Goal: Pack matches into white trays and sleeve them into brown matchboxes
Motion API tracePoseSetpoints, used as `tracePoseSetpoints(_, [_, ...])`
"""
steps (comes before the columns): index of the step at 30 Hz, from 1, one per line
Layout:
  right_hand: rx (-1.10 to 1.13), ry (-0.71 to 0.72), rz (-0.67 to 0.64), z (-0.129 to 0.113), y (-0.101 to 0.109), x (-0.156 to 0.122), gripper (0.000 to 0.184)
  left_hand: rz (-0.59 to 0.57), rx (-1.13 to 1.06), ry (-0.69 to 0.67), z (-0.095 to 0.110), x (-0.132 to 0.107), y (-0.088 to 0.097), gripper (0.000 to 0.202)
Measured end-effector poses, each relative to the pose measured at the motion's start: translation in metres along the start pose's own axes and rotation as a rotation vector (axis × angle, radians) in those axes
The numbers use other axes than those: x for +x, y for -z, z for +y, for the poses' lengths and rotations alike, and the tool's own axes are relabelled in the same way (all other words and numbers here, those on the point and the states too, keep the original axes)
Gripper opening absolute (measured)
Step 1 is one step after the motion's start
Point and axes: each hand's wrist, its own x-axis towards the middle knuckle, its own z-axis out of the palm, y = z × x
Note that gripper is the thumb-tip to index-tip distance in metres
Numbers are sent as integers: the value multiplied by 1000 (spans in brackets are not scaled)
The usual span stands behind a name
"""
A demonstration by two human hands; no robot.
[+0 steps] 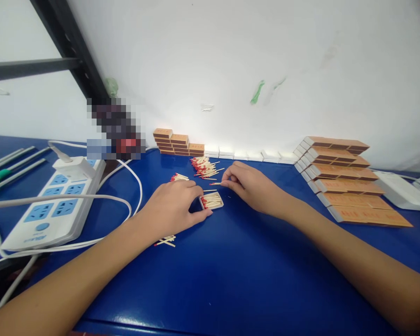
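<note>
My left hand [173,203] grips a small white matchbox tray [217,206] at its left end, the thumb on the near side and the fingers on the far side. Red-tipped matches [212,200] lie in the tray, heads to the left. Between thumb and finger, my right hand [248,184] pinches a single match [215,184] just beyond the tray, its red head pointing left. Another match [210,190] lies along the tray's far edge. Behind is a loose pile of matches [203,167]. A smaller group of matches [179,177] shows past my left knuckles.
Closed matchboxes [180,144] and a row of white trays [241,154] line the wall. More matchboxes [350,186] are stacked in steps at right, near a white adapter [406,190]. A power strip [56,205] with cables stands left. A few crossed matches [166,241] lie near my left forearm.
</note>
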Motion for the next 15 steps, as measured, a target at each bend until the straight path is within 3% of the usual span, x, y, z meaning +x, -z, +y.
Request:
tracePoseSetpoints(8, [-14, 129, -140, -28, 1, -8, 12, 3, 35, -10, 1, 0, 0, 30])
tracePoseSetpoints(15, [42, 99, -142, -25, 8, -8, 9, -5, 20, -12, 0, 0, 0, 30])
